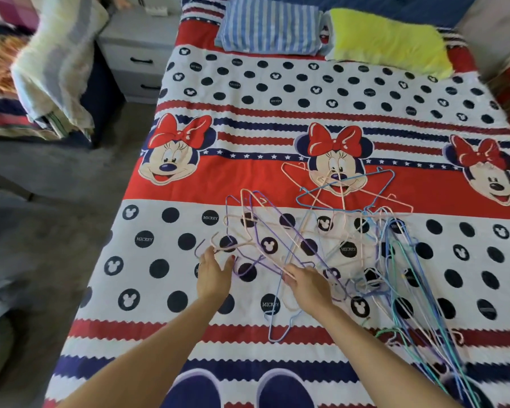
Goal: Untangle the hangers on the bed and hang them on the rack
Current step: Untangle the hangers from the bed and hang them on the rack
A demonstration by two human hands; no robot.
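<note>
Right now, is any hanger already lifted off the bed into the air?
No, the tangled hangers all lie on the bed cover, and the left hand and right hand only reach their near edge.

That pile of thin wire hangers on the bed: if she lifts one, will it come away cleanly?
Probably not. The wire hangers lie crossed and hooked through each other, so neighbours would likely drag along. They look thin and light, probably springy rather than floppy. The right hand rests on the tangle.
</note>
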